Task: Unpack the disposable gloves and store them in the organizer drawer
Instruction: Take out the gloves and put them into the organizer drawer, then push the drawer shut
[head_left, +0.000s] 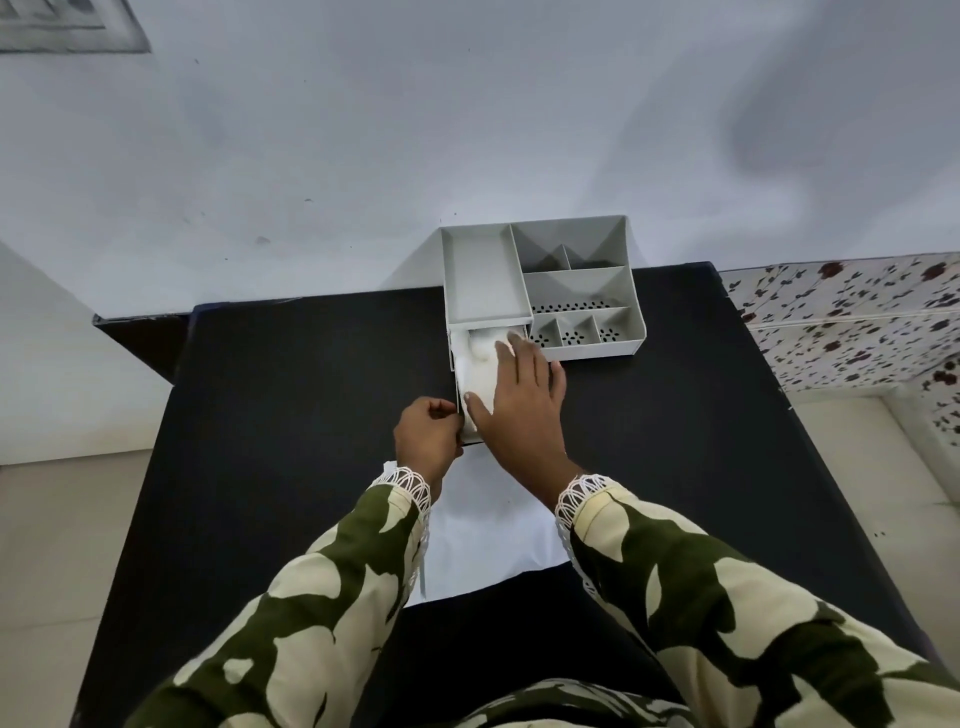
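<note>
— Head view, item one: the hands?
— My right hand (522, 395) lies flat and spread on the gloves (475, 371), pressing them down so they fit. My left hand (428, 434) pinches the drawer (459, 387) front corner, steadying it.

— Item two: the gloves?
— White, crumpled, filmy; inside the pulled-out drawer of the grey organizer (540, 291), at the table's (291, 415) far edge.

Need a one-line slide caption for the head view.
Right hand presses white gloves into the organizer's open drawer while left hand grips its front.
</note>
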